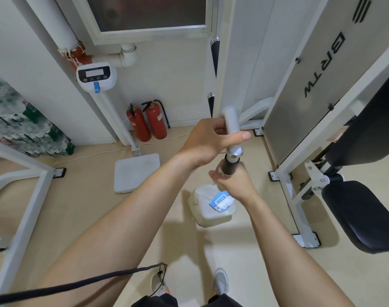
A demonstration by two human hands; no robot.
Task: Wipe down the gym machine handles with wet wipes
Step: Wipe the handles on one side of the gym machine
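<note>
One handle [231, 120] stands mid-frame. The left hand [208, 141] grips its white upper part, and the right hand [232, 182] grips the black part below. One wipe pack [222, 200] lies at 6 o'clock from the right hand. Two extinguishers [156, 122] stand at 10 o'clock from the left hand.

black grip [230, 166] mostly under the right hand [235, 185]; wipes pack [221, 201] partly behind it

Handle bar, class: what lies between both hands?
Head view: a shiny metal collar, between the left hand on the white bar and the right hand on the black grip.
</note>
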